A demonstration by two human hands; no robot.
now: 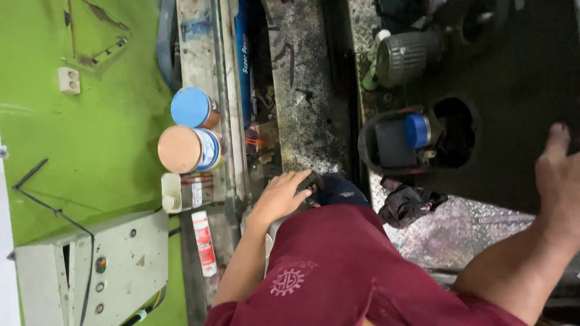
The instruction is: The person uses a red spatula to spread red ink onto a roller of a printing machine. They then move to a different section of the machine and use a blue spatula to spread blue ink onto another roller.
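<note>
A grimy workshop seen from above: a bright green wall [103,139] on the left, a soot-black machine bed [308,90] in the middle, checker-plate floor [459,223] on the right. The left hand [281,196] lies flat, fingers spread, on a dark rag [335,188] at the near end of the bed; the rag runs rightward from its fingertips. The right hand [559,175] hangs open at the far right, holding nothing, well apart. Left of the hand stand 2 capped cans [187,130], a squat white bottle [181,192] and a red-and-white tube [203,241]. A black cloth [408,202] lies near, right.
</note>
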